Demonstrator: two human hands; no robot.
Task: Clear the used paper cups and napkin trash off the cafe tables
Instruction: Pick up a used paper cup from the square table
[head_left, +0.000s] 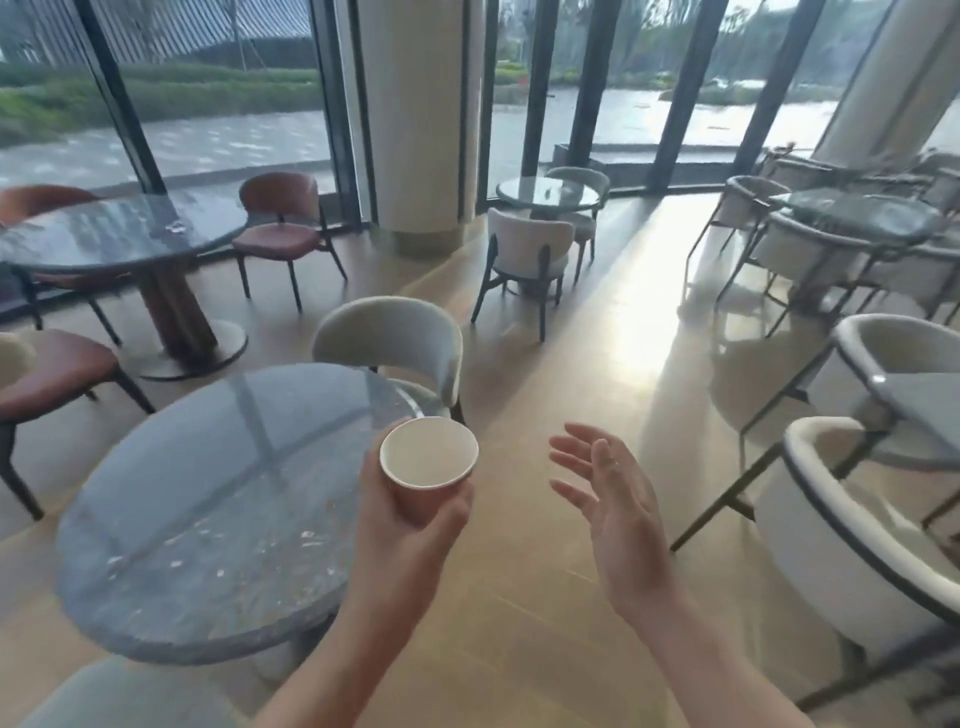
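Beside round table (197, 499), left hand (400, 530) grips paper cup (428, 467); right hand (618, 514) spread

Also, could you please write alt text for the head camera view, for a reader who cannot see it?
A person's left hand holds an empty reddish paper cup, white inside, upright by a round grey stone-topped table, while the right hand hangs open above the wooden floor. Cushioned chairs and more round tables stand before tall windows.

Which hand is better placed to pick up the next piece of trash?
Right. The right hand is open and holds nothing, while the left hand grips the cup, so it probably cannot take more.
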